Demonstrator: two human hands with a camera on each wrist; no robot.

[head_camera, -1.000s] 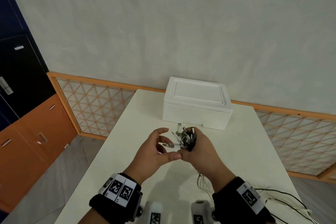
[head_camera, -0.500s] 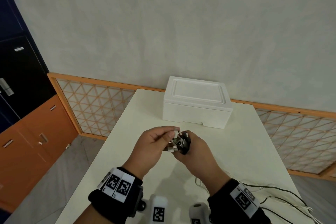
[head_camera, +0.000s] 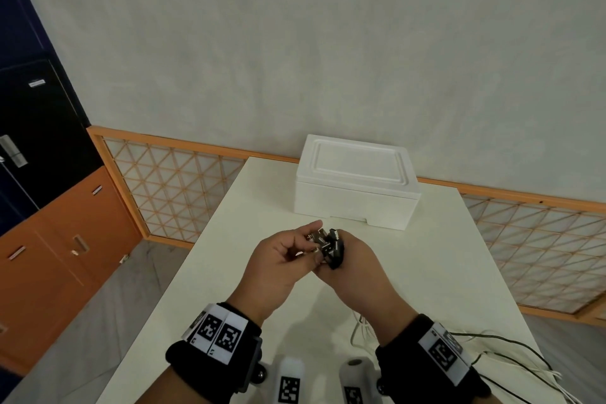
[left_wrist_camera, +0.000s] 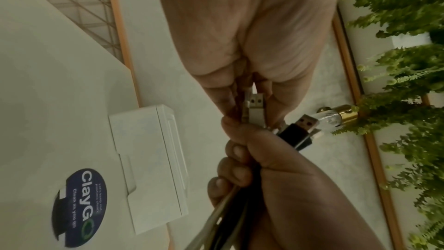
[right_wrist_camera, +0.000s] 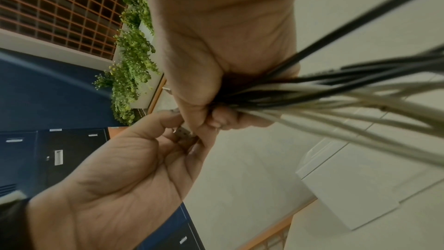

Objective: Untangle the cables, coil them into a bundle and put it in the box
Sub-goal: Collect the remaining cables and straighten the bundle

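My right hand (head_camera: 342,257) grips a bunch of black and white cables (right_wrist_camera: 324,98) just below their plugs (head_camera: 328,241), held up over the middle of the table. The cables trail down from the fist to the table's near right corner (head_camera: 492,354). My left hand (head_camera: 311,244) meets the bunch from the left and pinches a white USB plug (left_wrist_camera: 256,105) between thumb and fingers. A black USB plug (left_wrist_camera: 300,126) sticks out beside it. The white foam box (head_camera: 354,187) stands behind the hands with its lid on.
The white table (head_camera: 229,272) has bare surface to the left of and in front of the box. A round dark sticker (left_wrist_camera: 79,206) lies on the tabletop. A wood lattice screen (head_camera: 170,190) runs behind the table, and orange and dark cabinets (head_camera: 49,239) stand at the left.
My left hand, first held apart with thumb and fingers spread, has closed in on the plug cluster and now pinches a white plug. Both hands have shifted slightly towards the box.
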